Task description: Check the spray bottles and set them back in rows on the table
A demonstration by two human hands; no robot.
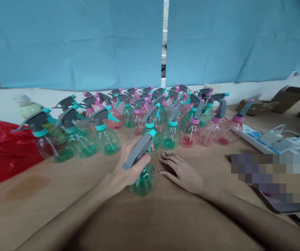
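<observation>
My left hand (133, 162) is wrapped round the neck of a green spray bottle (142, 181) with a grey and teal trigger head. The bottle is upright on the table, its head tilted toward the upper right. My right hand (182, 170) lies flat on the tabletop to the right of it, fingers stretched forward and holding nothing. Just beyond my hands, a green spray bottle (170, 136) stands at the front of several others. Pink spray bottles (189, 134) are to its right, and more green spray bottles (108, 141) are to the left.
A red plastic bag (6, 150) lies at the left, with a capped bottle (29, 108) behind it. On the right are a white power strip (260, 139), a phone-like device (280, 204) partly blurred out, and an open cardboard box (291, 99). Blue sheeting (87, 42) covers the wall.
</observation>
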